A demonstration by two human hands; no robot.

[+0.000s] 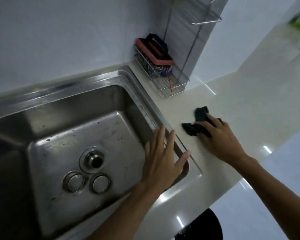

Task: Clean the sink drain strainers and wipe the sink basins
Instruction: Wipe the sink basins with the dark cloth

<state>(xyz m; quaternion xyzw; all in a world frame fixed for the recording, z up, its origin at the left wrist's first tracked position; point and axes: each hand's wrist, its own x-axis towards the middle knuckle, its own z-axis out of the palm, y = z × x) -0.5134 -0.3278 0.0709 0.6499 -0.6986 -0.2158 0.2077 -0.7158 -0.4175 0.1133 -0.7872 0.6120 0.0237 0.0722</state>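
Sink (62,108) holds two strainers (87,182); left hand (161,158) hovers, fingers spread; right hand (218,137) fingers press cloth (196,123) on desk (232,94).

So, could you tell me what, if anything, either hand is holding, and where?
The right hand lies on the dark cloth at its near end, on the countertop; the left hand holds nothing.

sink (87,94) shiny silver steel w/ dark specks | cloth (197,122) black | countertop (215,101) cream | scrub brush (154,51) black on coral-red
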